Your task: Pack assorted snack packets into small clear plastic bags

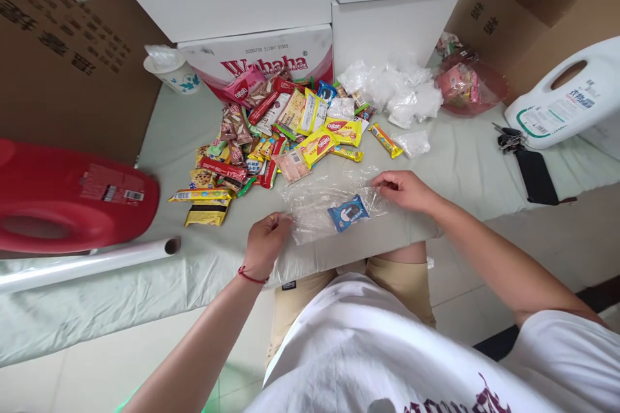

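Observation:
A sheet of clear plastic film (314,203) is spread near the front edge of the table. On it lies a small blue snack packet (349,213), slightly tilted. My left hand (268,239) pinches the film's left edge between thumb and fingers. At the film's right edge, my right hand (400,189) has its fingers closed on the plastic. Just behind the film is a heap of wrapped snacks (290,110), with yellow wafer packets (317,145) nearest to it. A yellow snack bar (385,140) lies apart, right of the heap.
Clear-wrapped bundles (392,87) sit behind on the right, beside a red translucent bowl (472,93). A white jug (571,93), keys (509,139) and a black phone (537,175) are farther right. Left are a red jug (72,197), a film roll (92,264) and a paper cup (177,74).

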